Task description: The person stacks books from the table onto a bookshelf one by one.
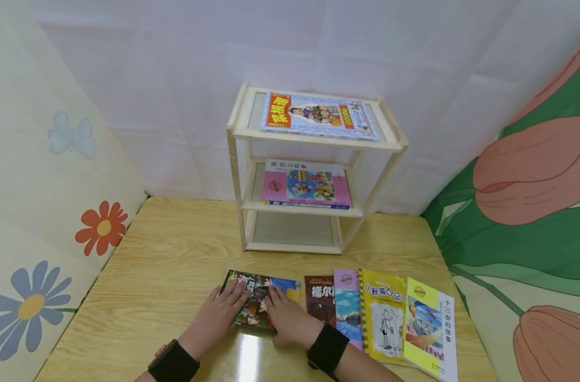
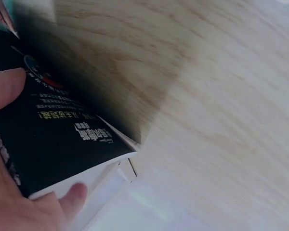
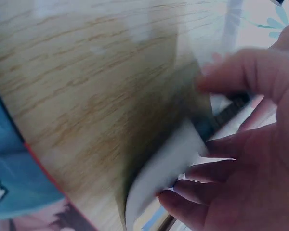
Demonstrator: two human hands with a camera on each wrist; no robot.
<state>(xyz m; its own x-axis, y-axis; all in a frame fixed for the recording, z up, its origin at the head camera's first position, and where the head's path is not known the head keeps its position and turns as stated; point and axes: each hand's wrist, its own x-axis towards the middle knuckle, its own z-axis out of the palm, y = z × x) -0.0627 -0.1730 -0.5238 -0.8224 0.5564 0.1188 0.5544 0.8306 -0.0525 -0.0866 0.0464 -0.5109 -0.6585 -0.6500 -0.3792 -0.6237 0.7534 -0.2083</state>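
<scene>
A book with a dark, colourful illustrated cover (image 1: 256,309) is at the table's front middle, under both hands. My left hand (image 1: 217,317) grips its left side, fingers spread over the front cover. In the left wrist view the thumb (image 2: 8,89) lies against the black back cover (image 2: 53,139), which is raised off the table at an angle. My right hand (image 1: 293,320) holds the right side, fingertips on the front cover. The right wrist view shows the white page edge (image 3: 166,171) beside those fingers, with the thumb blurred near the black spine.
A three-tier wooden rack (image 1: 296,246) stands behind, with a blue-bordered book (image 1: 318,115) on top and a pink book (image 1: 306,183) over another on the middle shelf. To the right lie overlapping brown (image 1: 320,297), purple (image 1: 348,305), yellow (image 1: 382,318) and yellow-white (image 1: 430,329) books.
</scene>
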